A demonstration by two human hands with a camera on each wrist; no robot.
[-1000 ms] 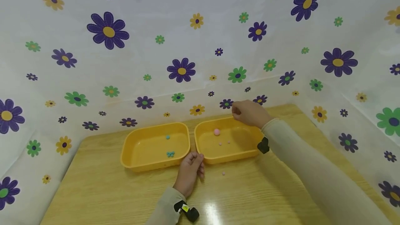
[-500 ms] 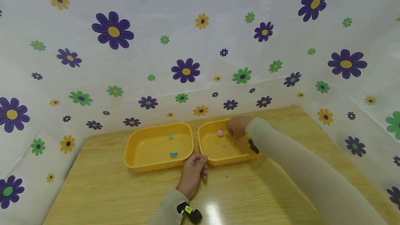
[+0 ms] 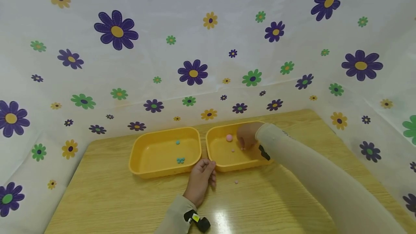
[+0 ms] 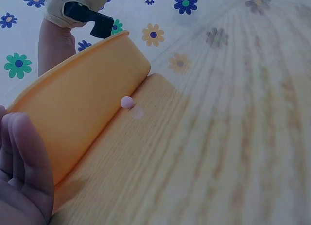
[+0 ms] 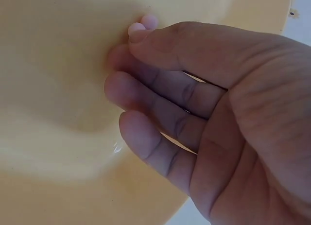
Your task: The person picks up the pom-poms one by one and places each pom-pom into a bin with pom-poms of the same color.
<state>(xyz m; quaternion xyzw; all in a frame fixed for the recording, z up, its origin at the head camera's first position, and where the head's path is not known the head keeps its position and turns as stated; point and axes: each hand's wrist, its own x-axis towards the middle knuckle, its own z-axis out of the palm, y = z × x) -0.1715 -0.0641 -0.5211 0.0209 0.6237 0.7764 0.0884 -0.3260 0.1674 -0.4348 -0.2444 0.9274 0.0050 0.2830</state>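
Observation:
My right hand [image 3: 248, 136] reaches down inside the right yellow tray [image 3: 224, 168], fingers curled. In the right wrist view, a small pink ball [image 5: 136, 29] sits at its thumb tip, pinched there, and a second small pink ball [image 5: 150, 22] lies right beside it. Left of this hand are a larger pink ball [image 3: 229, 138] and another small pink one [image 3: 232, 150] on the tray floor. My left hand [image 3: 199, 180] grips the tray's front left corner at the rim; in the left wrist view, its fingers [image 4: 26, 142] lie along the outer wall.
A left yellow tray [image 3: 152, 173] holds a single blue ball [image 3: 177, 142] and a cluster of several small blue balls [image 3: 180, 160]. One loose pink ball [image 3: 236, 182] lies on the wooden table [image 3: 113, 205] before the right tray. Flower-printed sheeting [image 3: 208, 46] surrounds the table.
From above the back rim, my right hand has lowered into the right tray, then moved slightly forward to a small pink ball. The left hand keeps its place at the corner.

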